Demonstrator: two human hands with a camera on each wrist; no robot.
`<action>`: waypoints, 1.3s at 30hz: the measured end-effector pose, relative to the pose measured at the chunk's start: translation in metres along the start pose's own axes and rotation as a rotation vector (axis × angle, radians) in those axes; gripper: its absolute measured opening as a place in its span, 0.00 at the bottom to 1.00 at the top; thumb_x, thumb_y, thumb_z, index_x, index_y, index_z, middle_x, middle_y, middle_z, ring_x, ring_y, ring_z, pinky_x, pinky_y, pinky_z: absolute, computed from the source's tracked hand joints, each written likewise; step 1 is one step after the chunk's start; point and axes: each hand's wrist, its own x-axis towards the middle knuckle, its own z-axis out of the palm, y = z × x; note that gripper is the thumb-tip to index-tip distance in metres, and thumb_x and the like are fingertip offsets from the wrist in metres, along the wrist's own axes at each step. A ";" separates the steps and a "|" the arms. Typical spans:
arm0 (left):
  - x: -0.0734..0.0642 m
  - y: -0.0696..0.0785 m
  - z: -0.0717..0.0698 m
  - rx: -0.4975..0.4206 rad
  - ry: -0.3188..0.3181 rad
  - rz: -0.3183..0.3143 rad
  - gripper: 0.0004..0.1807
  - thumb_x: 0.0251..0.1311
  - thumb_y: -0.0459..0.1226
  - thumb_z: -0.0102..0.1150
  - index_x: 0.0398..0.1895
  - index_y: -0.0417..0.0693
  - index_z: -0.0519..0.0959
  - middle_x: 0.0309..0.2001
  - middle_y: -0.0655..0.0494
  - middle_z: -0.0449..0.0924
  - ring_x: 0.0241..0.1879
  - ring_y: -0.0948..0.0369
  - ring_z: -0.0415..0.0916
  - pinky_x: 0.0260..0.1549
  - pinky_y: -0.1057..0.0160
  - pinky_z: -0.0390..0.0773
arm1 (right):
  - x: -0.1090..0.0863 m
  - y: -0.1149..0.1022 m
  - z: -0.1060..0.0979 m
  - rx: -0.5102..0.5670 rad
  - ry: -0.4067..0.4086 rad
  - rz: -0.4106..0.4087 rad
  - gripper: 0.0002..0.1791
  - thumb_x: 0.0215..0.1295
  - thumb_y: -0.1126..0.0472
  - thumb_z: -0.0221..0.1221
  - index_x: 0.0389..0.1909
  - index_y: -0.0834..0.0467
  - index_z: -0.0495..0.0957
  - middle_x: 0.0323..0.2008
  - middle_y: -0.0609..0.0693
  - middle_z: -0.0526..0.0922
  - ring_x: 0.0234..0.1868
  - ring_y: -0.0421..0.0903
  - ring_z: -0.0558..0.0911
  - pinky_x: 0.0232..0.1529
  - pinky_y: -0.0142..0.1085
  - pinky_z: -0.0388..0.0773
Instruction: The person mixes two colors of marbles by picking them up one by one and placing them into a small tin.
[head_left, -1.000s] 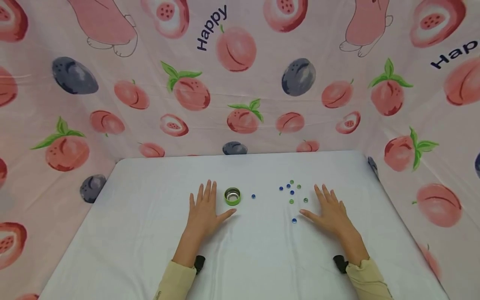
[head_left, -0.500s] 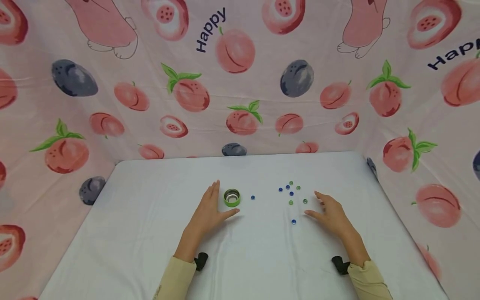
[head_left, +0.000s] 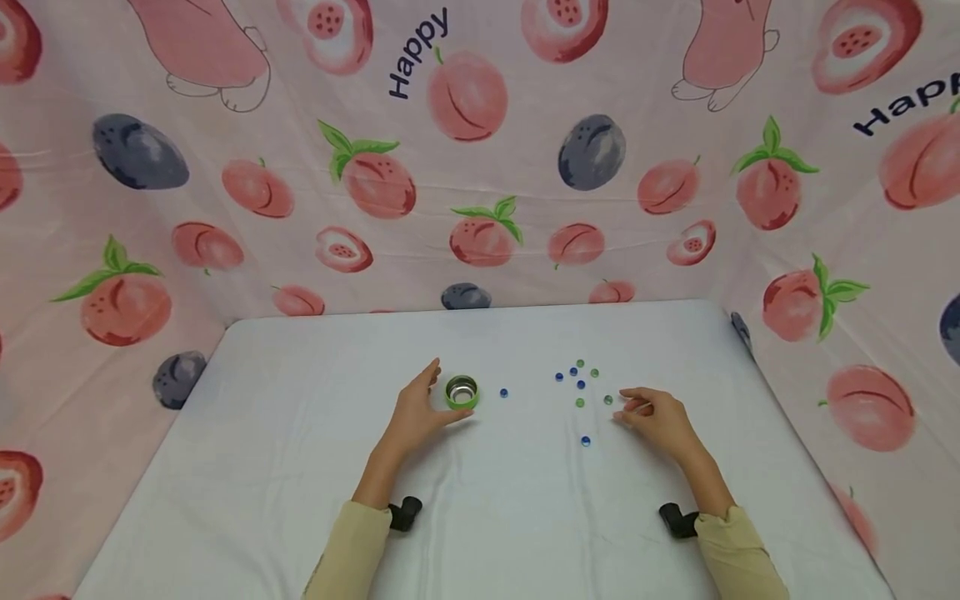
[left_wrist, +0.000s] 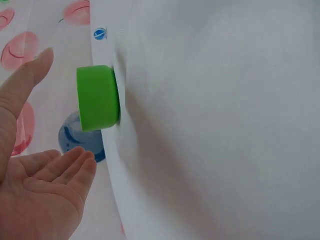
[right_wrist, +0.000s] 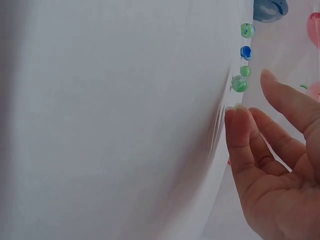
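A small round green container with a shiny metal inside stands upright on the white-covered table. My left hand is at its left, thumb and fingers spread on either side; in the left wrist view a gap shows between them and the green wall. To the right lie several blue and green glass marbles. My right hand is beside the nearest green marble, thumb and forefinger parted with nothing between them. In the right wrist view the fingertips are just short of that marble.
A lone blue marble lies right of the container, and another blue marble is nearer the front. Fruit-printed cloth hangs behind and at both sides of the white table.
Both hands were spread flat. The left has turned on edge and closed in around the container; the right has curled its fingers and narrowed its thumb gap by the green marble.
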 end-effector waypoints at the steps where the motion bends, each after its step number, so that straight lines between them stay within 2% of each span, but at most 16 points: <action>1: 0.001 -0.001 0.000 -0.020 0.000 -0.003 0.58 0.53 0.38 0.83 0.81 0.30 0.56 0.76 0.32 0.65 0.75 0.38 0.66 0.74 0.43 0.70 | 0.001 0.001 0.000 0.015 0.000 0.001 0.23 0.69 0.63 0.69 0.61 0.70 0.81 0.42 0.58 0.86 0.40 0.49 0.83 0.40 0.34 0.81; 7: 0.004 -0.004 0.002 -0.132 0.002 -0.018 0.53 0.51 0.30 0.82 0.78 0.28 0.61 0.74 0.30 0.69 0.75 0.39 0.67 0.75 0.48 0.71 | 0.010 0.003 0.004 0.101 -0.021 0.009 0.20 0.71 0.65 0.67 0.59 0.70 0.82 0.37 0.56 0.85 0.31 0.43 0.81 0.29 0.28 0.79; 17: 0.005 -0.003 0.007 -0.224 -0.013 -0.038 0.49 0.52 0.24 0.79 0.77 0.29 0.64 0.74 0.31 0.69 0.75 0.39 0.67 0.74 0.49 0.72 | 0.017 0.002 0.008 0.196 -0.063 0.040 0.17 0.73 0.67 0.64 0.57 0.73 0.81 0.26 0.50 0.82 0.26 0.41 0.80 0.27 0.26 0.80; 25: 0.010 -0.008 0.012 -0.224 -0.020 -0.027 0.47 0.52 0.23 0.78 0.76 0.28 0.65 0.73 0.32 0.70 0.74 0.40 0.68 0.73 0.50 0.73 | 0.027 0.006 0.011 0.181 -0.072 0.060 0.16 0.72 0.67 0.65 0.55 0.72 0.82 0.23 0.48 0.82 0.23 0.39 0.81 0.25 0.27 0.81; 33: 0.014 -0.016 0.018 -0.212 -0.014 -0.051 0.45 0.53 0.25 0.78 0.75 0.31 0.68 0.72 0.32 0.71 0.73 0.40 0.71 0.72 0.49 0.74 | 0.028 0.004 0.012 0.163 -0.056 0.045 0.13 0.70 0.68 0.67 0.50 0.72 0.83 0.22 0.49 0.82 0.20 0.39 0.80 0.23 0.27 0.81; 39: 0.016 -0.020 0.019 -0.221 -0.010 -0.037 0.42 0.54 0.24 0.78 0.73 0.31 0.71 0.69 0.32 0.74 0.71 0.41 0.73 0.70 0.50 0.77 | 0.028 0.001 0.012 0.168 -0.056 0.058 0.11 0.70 0.68 0.67 0.47 0.73 0.83 0.21 0.48 0.81 0.20 0.38 0.80 0.23 0.27 0.81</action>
